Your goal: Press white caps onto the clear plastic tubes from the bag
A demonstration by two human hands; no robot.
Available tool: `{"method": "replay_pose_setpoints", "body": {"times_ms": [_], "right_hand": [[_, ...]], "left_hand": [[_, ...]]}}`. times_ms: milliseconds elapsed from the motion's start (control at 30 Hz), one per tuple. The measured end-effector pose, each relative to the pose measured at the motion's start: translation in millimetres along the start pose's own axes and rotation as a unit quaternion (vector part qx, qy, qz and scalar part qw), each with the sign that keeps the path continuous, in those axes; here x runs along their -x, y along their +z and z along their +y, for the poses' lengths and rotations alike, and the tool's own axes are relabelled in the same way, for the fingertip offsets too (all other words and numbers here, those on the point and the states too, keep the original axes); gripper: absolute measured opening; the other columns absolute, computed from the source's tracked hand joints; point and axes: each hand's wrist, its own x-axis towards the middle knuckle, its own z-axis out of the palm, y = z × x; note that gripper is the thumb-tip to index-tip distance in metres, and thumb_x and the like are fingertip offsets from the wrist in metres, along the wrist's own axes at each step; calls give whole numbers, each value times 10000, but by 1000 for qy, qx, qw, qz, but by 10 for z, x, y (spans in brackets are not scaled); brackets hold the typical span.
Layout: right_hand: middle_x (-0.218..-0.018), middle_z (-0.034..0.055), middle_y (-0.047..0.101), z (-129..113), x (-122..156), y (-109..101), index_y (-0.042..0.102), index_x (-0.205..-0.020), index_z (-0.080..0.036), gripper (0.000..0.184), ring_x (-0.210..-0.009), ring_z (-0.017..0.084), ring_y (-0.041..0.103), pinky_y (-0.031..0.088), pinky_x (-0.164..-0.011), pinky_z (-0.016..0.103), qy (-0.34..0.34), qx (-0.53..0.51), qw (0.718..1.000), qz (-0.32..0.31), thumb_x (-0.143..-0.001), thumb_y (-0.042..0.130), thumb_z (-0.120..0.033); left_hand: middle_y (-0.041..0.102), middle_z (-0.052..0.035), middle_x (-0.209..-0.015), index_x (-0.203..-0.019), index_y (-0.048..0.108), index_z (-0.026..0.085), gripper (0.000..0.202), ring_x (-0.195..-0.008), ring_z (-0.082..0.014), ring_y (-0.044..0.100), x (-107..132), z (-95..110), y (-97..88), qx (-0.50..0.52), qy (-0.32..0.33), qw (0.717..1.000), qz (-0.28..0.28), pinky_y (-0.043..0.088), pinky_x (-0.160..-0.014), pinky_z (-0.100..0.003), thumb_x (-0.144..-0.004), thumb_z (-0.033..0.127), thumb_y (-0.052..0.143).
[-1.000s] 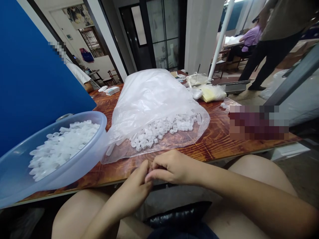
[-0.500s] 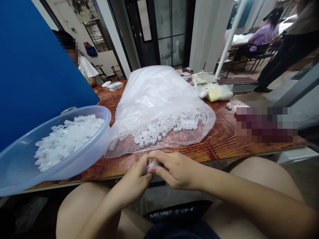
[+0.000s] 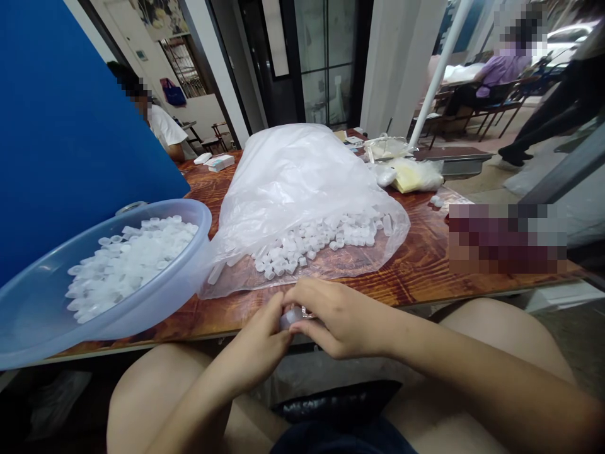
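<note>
1. Beyond the brown wooden table [image 3: 416,246], looks out on a dark-framed glass door [image 3: 326,82], with a seated person in purple [image 3: 503,70] at far right and a white-shirted person [image 3: 166,129] partly hidden by a tall blue panel [image 3: 70,94]
2. Bears, across the middle, a bulging milky plastic bag [image 3: 293,167], mouth toward the hands, with loose white pieces [image 3: 307,243] gathered inside the opening
3. Stands, just left of the bag, as a blue basin [image 3: 186,271] heaped with similar white pieces [image 3: 127,271]; touching or very nearly
4. Meets near the table's front edge, with left hand [image 3: 259,337] narrowed to a pinch and right hand [image 3: 343,318] curled, thumb close to bent forefinger
5. Holds between both sets of fingertips one small whitish piece [image 3: 289,318], apart from the pile; too covered to tell its full shape
6. Seems midway through working that piece two-handed; probably calls for a firm left pinch and small, careful turns or pulls of the right fingers, without a slip
</note>
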Motion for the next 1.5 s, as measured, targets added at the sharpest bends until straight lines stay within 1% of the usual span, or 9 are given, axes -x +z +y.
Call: {"method": "replay_pose_setpoints", "body": {"times_ms": [100, 267, 400, 533, 667, 900, 1067, 1267, 1500], "right_hand": [[-849, 95, 606, 30, 6, 91, 553, -914, -140, 116, -787, 190, 545, 478, -732, 320, -23, 16, 999, 22, -926, 446, -184], [-748, 26, 585, 66, -10, 211, 552, -819, -170, 76, -710, 152, 537, 439, -674, 275, 109, -70, 987, 98, -889, 542, -196], [-796, 32, 590, 98, -40, 94, 573, -889, -168, 48, -738, 145, 546, 445, -687, 270, 105, -80, 980, 150, -900, 528, -178], [-861, 65, 586, 127, -49, -75, 542, -1030, -167, 115, -783, 162, 544, 477, -714, 298, -31, 0, 976, 216, -934, 478, -170], [-904, 96, 595, 132, -24, -121, 514, -1098, -155, 156, -838, 189, 557, 505, -744, 326, -108, 76, 969, 207, -949, 471, -173], [-899, 107, 612, 47, 4, -118, 523, -1076, -132, 138, -850, 189, 571, 507, -754, 316, -100, 65, 970, 210, -943, 486, -147], [-822, 40, 599, -46, -1, -146, 582, -961, -168, 68, -766, 143, 552, 461, -715, 282, 38, -73, 968, 237, -927, 525, -185], [-645, -43, 481, 27, -37, -73, 585, -899, -167, 208, -544, 88, 462, 391, -504, 230, 209, -371, 881, 205, -883, 605, -373], [-772, -24, 578, 77, -104, -1, 592, -880, -181, 318, -695, 81, 545, 468, -691, 220, 174, -540, 796, 211, -781, 739, -444]], "left_hand": [[538, -25, -813, -817, 469, 214, 102, -826, -221, 503, -9, -31, 59, -66, -13, 996, 50, 380, -779, -324, -768, 144, 523], [444, -9, -781, -775, 389, 231, 215, -706, -194, 423, -52, -40, 129, -149, -7, 967, 205, 264, -638, -288, -714, 92, 541], [455, 16, -775, -899, 452, 216, 216, -662, -139, 407, -93, -22, -21, 65, 2, 992, 106, 297, -607, -250, -807, 313, 623], [379, 35, -607, -827, 518, 173, 438, -526, -92, 296, -101, -33, -180, 328, -80, 941, -25, 221, -493, -227, -867, 606, 469], [347, 28, -540, -619, 455, 161, 492, -490, -77, 272, -83, -30, -198, 398, -67, 913, -57, 189, -450, -218, -884, 576, 468], [369, 30, -568, -638, 488, 157, 444, -522, -82, 296, -88, -102, -131, 340, 23, 940, 28, 228, -498, -230, -844, 538, 584], [476, -5, -722, -789, 576, 182, 318, -681, -133, 436, -4, -51, -95, 140, 105, 973, 150, 342, -631, -245, -905, 473, 528], [464, -3, -735, -794, 536, 188, 270, -684, -138, 442, 23, -8, -116, -15, 151, 977, 147, 339, -654, -257, -960, 378, 441], [452, 6, -709, -733, 500, 173, 363, -681, -133, 429, -38, -46, -189, 90, 114, 989, -10, 335, -639, -250, -941, 466, 444]]}}
